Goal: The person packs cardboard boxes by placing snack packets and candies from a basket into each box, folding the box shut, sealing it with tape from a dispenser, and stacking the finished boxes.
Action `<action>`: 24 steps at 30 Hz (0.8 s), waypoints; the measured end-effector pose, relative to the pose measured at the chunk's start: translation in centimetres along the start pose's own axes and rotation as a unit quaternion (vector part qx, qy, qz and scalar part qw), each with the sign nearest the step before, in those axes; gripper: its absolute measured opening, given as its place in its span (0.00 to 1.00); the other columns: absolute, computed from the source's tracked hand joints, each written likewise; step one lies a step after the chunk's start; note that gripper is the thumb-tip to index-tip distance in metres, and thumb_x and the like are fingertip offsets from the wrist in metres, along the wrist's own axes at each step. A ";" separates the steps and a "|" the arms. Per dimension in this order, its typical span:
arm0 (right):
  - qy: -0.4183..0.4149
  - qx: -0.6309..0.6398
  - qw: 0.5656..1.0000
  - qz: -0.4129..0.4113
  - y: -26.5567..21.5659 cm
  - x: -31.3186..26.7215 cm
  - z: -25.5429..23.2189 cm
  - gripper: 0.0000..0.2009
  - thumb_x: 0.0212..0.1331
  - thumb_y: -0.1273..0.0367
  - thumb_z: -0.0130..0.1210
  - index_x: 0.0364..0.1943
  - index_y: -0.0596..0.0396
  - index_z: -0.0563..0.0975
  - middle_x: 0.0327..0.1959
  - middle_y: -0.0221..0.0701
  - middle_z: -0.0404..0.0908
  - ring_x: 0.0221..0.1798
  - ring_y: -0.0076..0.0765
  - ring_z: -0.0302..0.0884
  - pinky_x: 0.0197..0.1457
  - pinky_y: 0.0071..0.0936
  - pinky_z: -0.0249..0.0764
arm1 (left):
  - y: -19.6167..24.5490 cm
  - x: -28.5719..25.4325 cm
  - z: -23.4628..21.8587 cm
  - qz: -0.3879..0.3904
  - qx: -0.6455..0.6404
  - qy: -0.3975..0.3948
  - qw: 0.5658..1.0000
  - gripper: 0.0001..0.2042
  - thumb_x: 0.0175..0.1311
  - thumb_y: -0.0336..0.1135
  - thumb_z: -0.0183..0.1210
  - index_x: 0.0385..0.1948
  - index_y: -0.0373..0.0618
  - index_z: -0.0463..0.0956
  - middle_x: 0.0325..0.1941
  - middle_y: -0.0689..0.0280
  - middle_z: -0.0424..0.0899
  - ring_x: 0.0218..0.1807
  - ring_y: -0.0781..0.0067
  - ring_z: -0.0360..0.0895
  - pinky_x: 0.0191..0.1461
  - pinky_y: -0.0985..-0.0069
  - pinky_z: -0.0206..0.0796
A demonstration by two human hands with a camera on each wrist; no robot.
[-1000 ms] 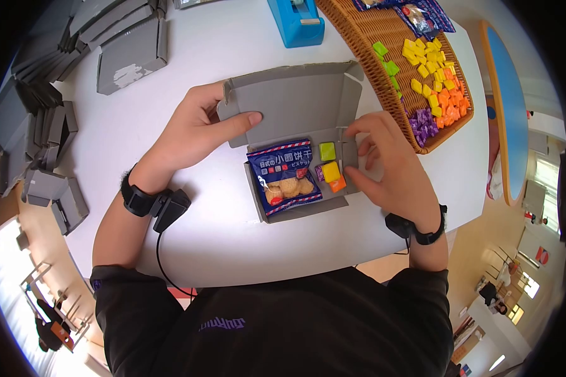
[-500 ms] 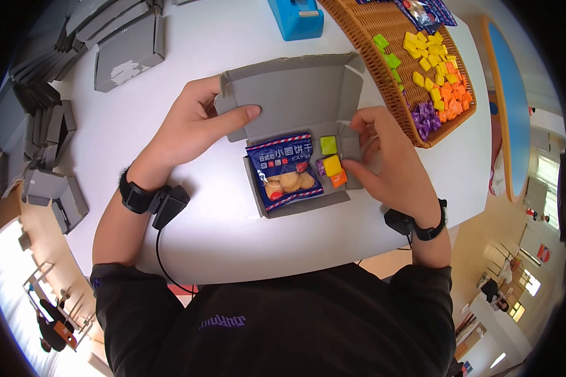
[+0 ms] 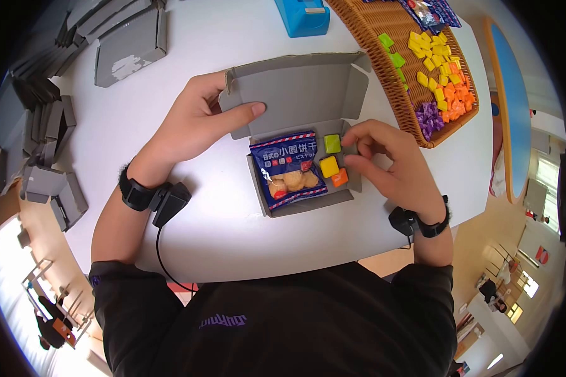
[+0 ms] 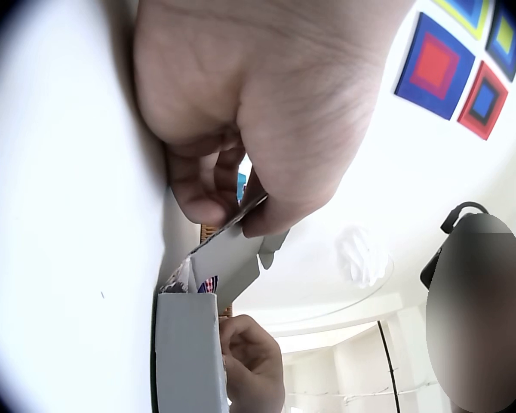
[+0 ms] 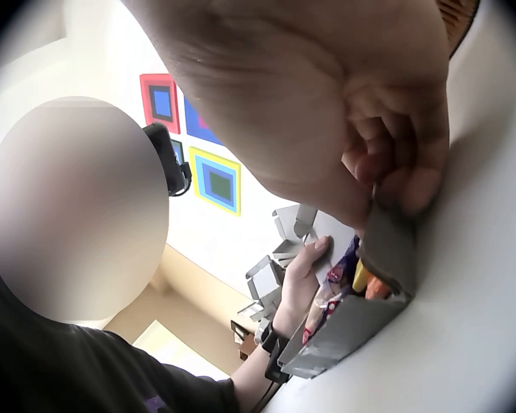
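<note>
A grey cardboard box lies on the table with its lid raised. My left hand grips the lid's left end, thumb on the inner face. My right hand pinches the small side flap at the box's right end, its fingers curled. A blue biscuit bag fills the box's left part. Beside it on the right are a green sweet, a yellow sweet and an orange sweet.
A wicker basket with green, yellow, orange and purple sweets and blue bags stands at the back right. A blue tape dispenser is at the back. Grey boxes are piled on the left. The table's front edge curves near my body.
My right hand's fingers have closed on the side flap. The purple sweet by the yellow one has gone out of sight. My left hand still holds the lid.
</note>
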State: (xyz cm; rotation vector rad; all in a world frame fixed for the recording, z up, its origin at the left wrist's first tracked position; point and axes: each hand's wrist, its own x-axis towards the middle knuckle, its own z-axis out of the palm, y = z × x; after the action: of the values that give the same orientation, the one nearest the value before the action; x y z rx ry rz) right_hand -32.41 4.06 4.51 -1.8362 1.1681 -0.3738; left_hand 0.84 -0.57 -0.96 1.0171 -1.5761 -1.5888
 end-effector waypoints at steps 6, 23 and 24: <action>-0.061 0.028 0.996 -0.062 0.3 0.4 -1.4 0.22 0.62 0.82 0.63 0.61 0.55 0.81 0.40 0.29 0.75 0.42 0.26 0.73 0.45 0.24 0.71 | -0.2 0.1 -0.1 0.006 0.003 -0.002 1.000 0.10 0.74 0.31 0.68 0.51 0.38 0.87 0.39 0.73 0.89 0.36 0.89 0.77 0.39 0.84 0.69; -0.021 0.019 0.999 -0.018 -0.4 0.4 0.4 0.28 0.63 0.75 0.70 0.68 0.50 0.73 0.36 0.30 0.77 0.37 0.31 0.76 0.44 0.28 0.75 | -0.4 0.1 -0.2 0.005 0.013 0.005 1.000 0.11 0.73 0.29 0.68 0.52 0.38 0.87 0.39 0.72 0.89 0.38 0.88 0.79 0.40 0.83 0.71; -0.015 0.011 1.000 -0.016 -0.4 0.4 0.5 0.28 0.62 0.74 0.71 0.66 0.50 0.73 0.35 0.29 0.77 0.37 0.32 0.76 0.43 0.28 0.75 | -0.4 0.1 -0.2 0.001 0.011 0.008 1.000 0.11 0.73 0.29 0.68 0.52 0.38 0.87 0.40 0.72 0.89 0.38 0.87 0.79 0.40 0.83 0.71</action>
State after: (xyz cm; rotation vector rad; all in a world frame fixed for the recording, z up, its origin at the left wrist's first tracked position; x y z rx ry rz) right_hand -31.64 4.03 4.51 -1.8369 1.1119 -0.3739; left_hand 0.99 -0.68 -1.33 1.0376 -1.5875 -1.5615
